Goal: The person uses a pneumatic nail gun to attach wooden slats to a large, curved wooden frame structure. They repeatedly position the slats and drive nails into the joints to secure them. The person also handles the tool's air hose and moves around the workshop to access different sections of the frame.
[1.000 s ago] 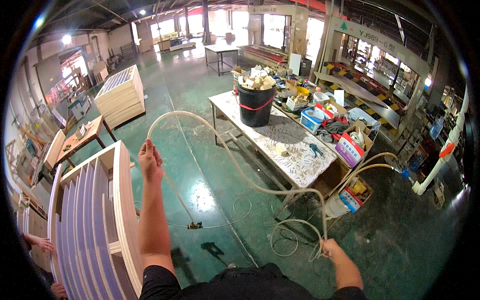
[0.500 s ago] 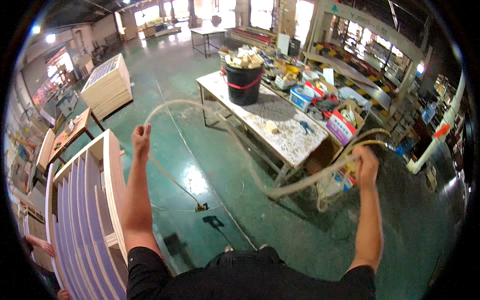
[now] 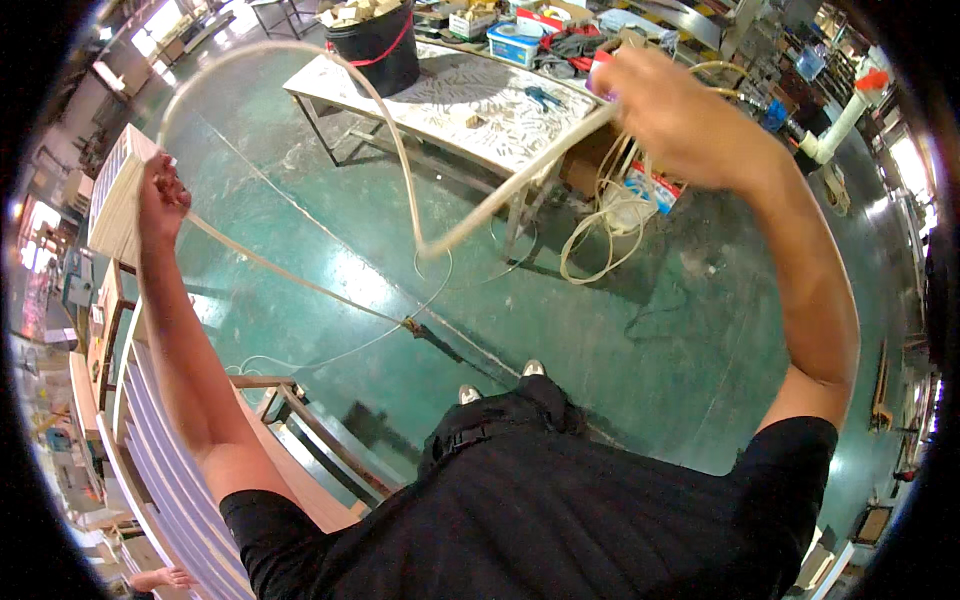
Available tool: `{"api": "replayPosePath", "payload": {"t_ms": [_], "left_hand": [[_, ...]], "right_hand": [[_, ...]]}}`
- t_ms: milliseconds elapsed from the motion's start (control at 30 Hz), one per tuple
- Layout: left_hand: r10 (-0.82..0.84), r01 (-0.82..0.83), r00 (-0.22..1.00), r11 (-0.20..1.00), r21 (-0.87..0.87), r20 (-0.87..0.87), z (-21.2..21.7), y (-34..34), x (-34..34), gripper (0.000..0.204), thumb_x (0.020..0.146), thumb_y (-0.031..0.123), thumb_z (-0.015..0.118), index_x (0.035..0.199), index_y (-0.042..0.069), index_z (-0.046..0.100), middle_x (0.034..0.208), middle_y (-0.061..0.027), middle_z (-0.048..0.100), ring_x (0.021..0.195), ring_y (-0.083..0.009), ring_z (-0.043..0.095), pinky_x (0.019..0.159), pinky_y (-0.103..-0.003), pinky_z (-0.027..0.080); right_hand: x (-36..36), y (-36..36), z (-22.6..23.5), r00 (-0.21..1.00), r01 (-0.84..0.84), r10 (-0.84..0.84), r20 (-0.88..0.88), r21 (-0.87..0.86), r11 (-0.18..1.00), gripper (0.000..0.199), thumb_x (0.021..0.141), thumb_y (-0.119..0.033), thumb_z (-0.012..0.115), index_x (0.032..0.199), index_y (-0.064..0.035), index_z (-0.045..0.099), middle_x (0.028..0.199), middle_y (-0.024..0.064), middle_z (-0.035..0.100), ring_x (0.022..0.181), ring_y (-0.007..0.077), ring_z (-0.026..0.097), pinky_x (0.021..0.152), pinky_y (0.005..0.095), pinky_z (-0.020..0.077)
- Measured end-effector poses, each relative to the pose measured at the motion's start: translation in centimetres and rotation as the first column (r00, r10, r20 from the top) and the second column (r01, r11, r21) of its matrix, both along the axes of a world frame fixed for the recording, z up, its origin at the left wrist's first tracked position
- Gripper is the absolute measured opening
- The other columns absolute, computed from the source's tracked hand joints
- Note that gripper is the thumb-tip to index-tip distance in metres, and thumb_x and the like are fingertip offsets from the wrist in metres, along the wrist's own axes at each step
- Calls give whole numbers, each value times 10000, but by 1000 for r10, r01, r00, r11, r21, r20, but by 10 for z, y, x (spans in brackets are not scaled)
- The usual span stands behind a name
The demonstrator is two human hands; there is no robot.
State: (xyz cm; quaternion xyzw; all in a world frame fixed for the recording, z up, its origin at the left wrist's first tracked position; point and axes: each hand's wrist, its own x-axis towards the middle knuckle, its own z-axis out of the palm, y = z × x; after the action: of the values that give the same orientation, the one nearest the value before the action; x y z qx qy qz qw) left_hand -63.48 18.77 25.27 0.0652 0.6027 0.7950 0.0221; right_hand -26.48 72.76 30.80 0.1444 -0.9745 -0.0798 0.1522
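1. One worktop (image 3: pixel 500 70) stands on the far side of the green floor (image 3: pixel 660 350), its top strewn with pale marks.
2. A slatted wooden frame (image 3: pixel 185 490) fills the near left; a co-worker's hand (image 3: pixel 165 578) is beside it.
3. A wooden stack (image 3: pixel 120 215) stands farther off on the left.
4. The pale flexible hose (image 3: pixel 500 193) arches up from the left hand, dips sharply mid-floor in front of the worktop, then rises to the right hand.
5. A black bucket (image 3: pixel 385 62) of wood offcuts stands at the worktop's far left, a blue-and-white tub (image 3: pixel 513 47) to its right.
6. The right hand (image 3: pixel 670 115), raised and blurred, has its grip clamped on the hose.
7. The left hand (image 3: pixel 162 192), at far left, has its grip clamped on it too.
8. A blue-handled tool (image 3: pixel 543 97) lies on the worktop, right of a small wooden block (image 3: pixel 465 119).
9. A small fitting (image 3: pixel 413 327) ends the strand descending from the left hand.
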Motion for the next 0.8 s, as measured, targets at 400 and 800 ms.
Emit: {"api": "replayPosePath", "payload": {"t_ms": [400, 800], "left_hand": [[-275, 319, 931, 933, 168, -240, 72, 16, -23, 185, 978, 231, 700, 1031, 61, 649, 773, 20, 523, 693, -92, 453, 752, -303, 452], [-71, 131, 955, 972, 196, -288, 41, -44, -46, 194, 1020, 244, 629, 982, 55, 613, 749, -4, 469, 695, -119, 455, 801, -356, 473]], "right_hand": [[98, 66, -226, 168, 588, -176, 970, 45, 807, 371, 883, -383, 773, 873, -17, 712, 773, 119, 716, 637, 235, 684, 601, 405, 539], [79, 204, -317, 849, -49, -509, 141, -939, -342, 166, 1023, -266, 620, 989, -105, 645, 714, -46, 528, 621, 79, 491, 587, 230, 397]]}}
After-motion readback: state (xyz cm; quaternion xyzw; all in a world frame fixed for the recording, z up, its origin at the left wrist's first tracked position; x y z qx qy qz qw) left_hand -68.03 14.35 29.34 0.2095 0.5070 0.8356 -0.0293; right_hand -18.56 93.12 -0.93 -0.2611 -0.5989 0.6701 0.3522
